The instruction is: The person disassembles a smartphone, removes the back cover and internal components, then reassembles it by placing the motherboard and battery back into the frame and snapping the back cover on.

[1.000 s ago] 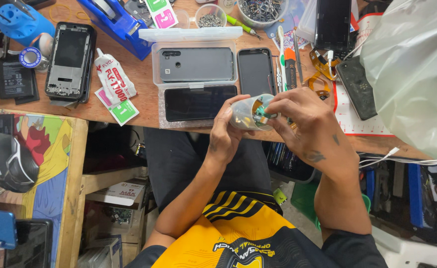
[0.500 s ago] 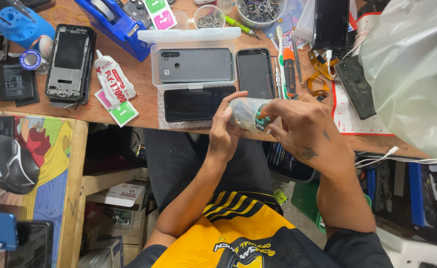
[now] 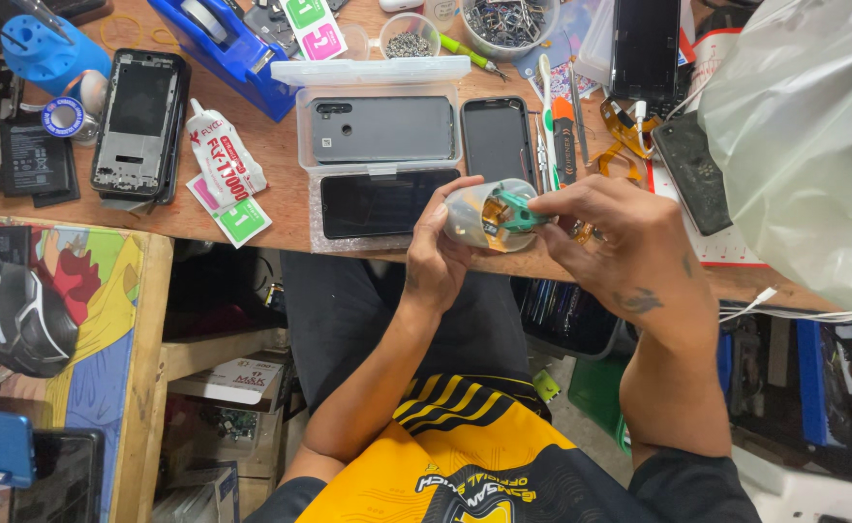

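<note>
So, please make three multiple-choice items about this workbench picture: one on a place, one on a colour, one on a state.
1. Where is the white glue tube?
A. right of the open grey phone frame
B. inside the clear plastic box
C. on the person's lap

2. What colour is the tape dispenser at the top?
A. red
B. blue
C. white

3. What is the left hand doing?
A. lying flat on the wooden bench
B. gripping the small clear container
C. hanging free

Key: 1 A, the tube lies just right of the frame; 2 B, its body is blue; 3 B, the fingers wrap the container, while the right hand works at its teal part.
</note>
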